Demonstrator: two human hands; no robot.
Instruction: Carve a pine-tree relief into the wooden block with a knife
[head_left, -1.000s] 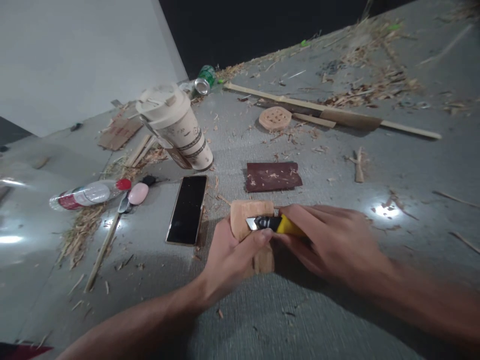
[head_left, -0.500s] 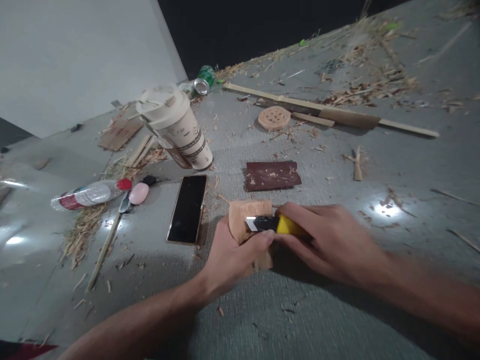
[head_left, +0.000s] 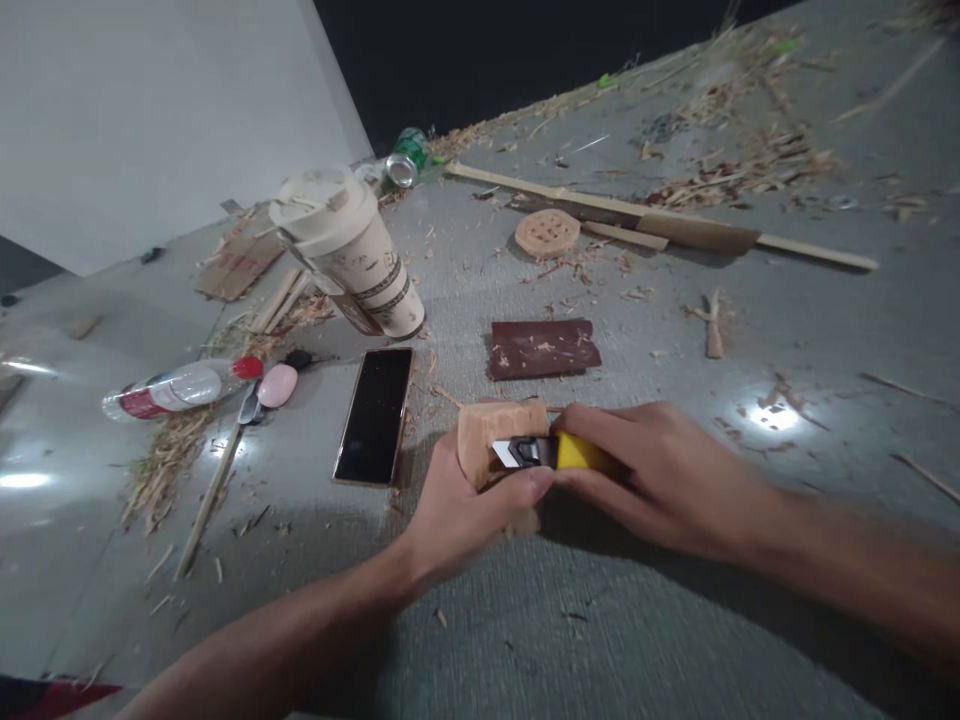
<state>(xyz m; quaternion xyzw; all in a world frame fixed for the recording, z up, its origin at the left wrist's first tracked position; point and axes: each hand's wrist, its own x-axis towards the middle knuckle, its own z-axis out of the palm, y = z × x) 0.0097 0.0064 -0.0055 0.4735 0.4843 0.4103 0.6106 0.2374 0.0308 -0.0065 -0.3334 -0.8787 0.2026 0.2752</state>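
Yellow-handled utility knife point(head_left: 556, 453), gripped in the right hand point(head_left: 660, 470), apparently shaves a wooden block point(head_left: 480, 432) the left hand point(head_left: 465, 510) clasps, well inside the grey surface's far edge, the next stroke likely needing steadiness.

The left hand point(head_left: 469, 510) holds a block of wood point(head_left: 478, 432). The right hand point(head_left: 667, 480) grips a yellow knife point(head_left: 574, 453), its blade point(head_left: 507, 454) pointing left over the wood. A black phone point(head_left: 374, 417) lies near the left hand, and a tall cup point(head_left: 367, 265) with a white lid point(head_left: 326, 208) stands past the phone. A flat, dark brown piece point(head_left: 545, 349) lies just past the wood. Little wood bits point(head_left: 784, 160) dot the grey surface point(head_left: 487, 640).
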